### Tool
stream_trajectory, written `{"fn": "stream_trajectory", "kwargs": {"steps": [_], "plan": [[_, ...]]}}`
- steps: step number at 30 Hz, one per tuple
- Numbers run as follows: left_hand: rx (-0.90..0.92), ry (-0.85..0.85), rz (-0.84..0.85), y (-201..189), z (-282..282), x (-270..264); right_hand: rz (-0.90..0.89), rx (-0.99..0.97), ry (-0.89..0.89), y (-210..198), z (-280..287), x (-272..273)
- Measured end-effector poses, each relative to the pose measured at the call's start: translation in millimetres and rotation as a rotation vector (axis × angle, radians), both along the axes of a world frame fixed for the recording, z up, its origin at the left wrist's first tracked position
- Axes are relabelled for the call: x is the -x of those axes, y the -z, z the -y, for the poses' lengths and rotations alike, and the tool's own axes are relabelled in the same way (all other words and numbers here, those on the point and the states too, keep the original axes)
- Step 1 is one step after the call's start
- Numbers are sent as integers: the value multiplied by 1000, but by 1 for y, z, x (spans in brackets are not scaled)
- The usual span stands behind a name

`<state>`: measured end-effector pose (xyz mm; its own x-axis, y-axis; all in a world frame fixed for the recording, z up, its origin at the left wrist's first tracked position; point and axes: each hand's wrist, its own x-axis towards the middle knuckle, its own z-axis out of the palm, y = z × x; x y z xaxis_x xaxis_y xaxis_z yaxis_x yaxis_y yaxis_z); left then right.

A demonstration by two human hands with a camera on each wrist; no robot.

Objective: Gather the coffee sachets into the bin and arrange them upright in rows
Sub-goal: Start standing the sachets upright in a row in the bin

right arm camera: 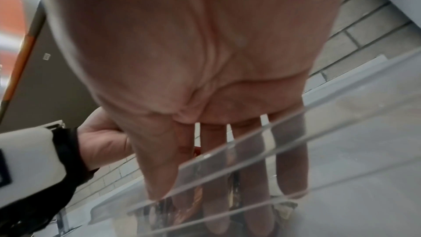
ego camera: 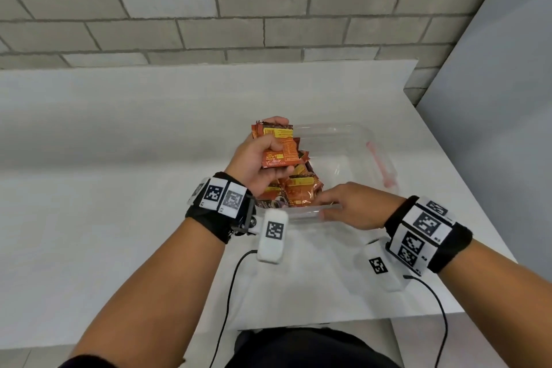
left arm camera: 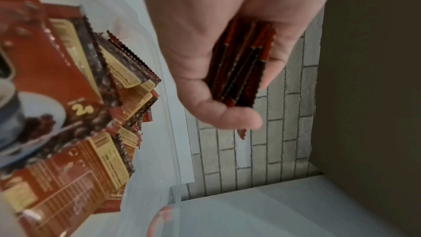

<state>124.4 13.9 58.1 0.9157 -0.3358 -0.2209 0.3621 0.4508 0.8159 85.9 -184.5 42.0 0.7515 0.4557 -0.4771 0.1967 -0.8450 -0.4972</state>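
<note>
A clear plastic bin (ego camera: 358, 140) stands on the white table. Several orange and brown coffee sachets (ego camera: 298, 188) lie loose in its left near part, also seen as sachets (left arm camera: 75, 114) in the left wrist view. My left hand (ego camera: 263, 155) is raised above the bin's left side and grips a stack of sachets (ego camera: 279, 146) edge to edge, shown as a stack (left arm camera: 241, 68) between thumb and fingers. My right hand (ego camera: 346, 203) reaches over the near rim (right arm camera: 250, 150) with straight fingers (right arm camera: 289, 159) down at the loose sachets.
The white table (ego camera: 119, 158) runs to a brick wall (ego camera: 239, 9) at the back. A grey panel (ego camera: 493, 98) stands at the right. The bin has a pink latch (ego camera: 382, 164) on its right side. Cables (ego camera: 230, 293) hang from both wrist cameras.
</note>
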Motion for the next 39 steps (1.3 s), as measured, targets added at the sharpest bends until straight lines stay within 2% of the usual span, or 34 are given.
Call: {"fn": "stream_trajectory", "kwargs": {"steps": [10, 24, 26, 29, 31, 35, 39], "plan": [[-92, 178, 2, 3, 18, 9, -85, -89, -108, -1, 2, 36], [-128, 260, -17, 11, 27, 14, -201, -63, -204, -9, 11, 49], [-126, 264, -13, 11, 27, 15, -91, -59, -107, -27, 22, 38], [-108, 280, -17, 12, 28, 15, 256, -182, 274, -52, 39, 16], [-99, 293, -14, 13, 29, 16, 367, -285, 423, -53, 37, 7], [-114, 271, -8, 16, 34, 17, 396, -369, 392, -40, 12, 0], [-104, 121, -85, 19, 29, 13, 623, -494, 486, -40, 6, -3]]}}
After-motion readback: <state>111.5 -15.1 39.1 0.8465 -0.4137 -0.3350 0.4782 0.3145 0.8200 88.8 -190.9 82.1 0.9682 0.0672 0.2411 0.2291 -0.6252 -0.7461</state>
